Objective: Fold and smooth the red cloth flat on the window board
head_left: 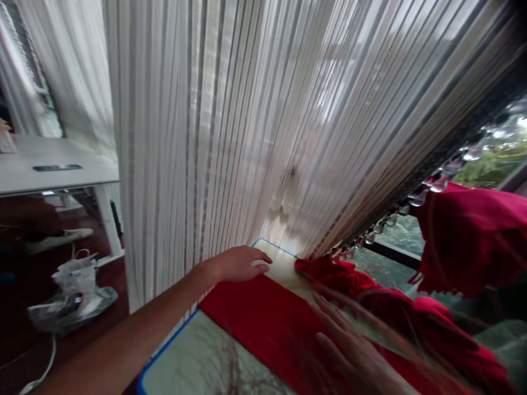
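Observation:
My left hand (241, 263) lies flat with fingers stretched out on the far end of a red cloth (263, 321), which is spread over a pale board with a blue edge (181, 356). My right hand (354, 351) is blurred by motion, with fingers apart and pressed on the same red cloth near the bottom edge of the view. The cloth bunches up toward the right (465, 241) by the window. A sheer white striped curtain (255, 126) hangs right behind the board, its beaded trim (411, 203) lifted to the right.
A white table (49, 170) with a dark flat object on it stands at the left. Below it on the dark red floor sits a clothes iron (74, 299) with a white cord. Greenery shows through the window (494, 164) at the right.

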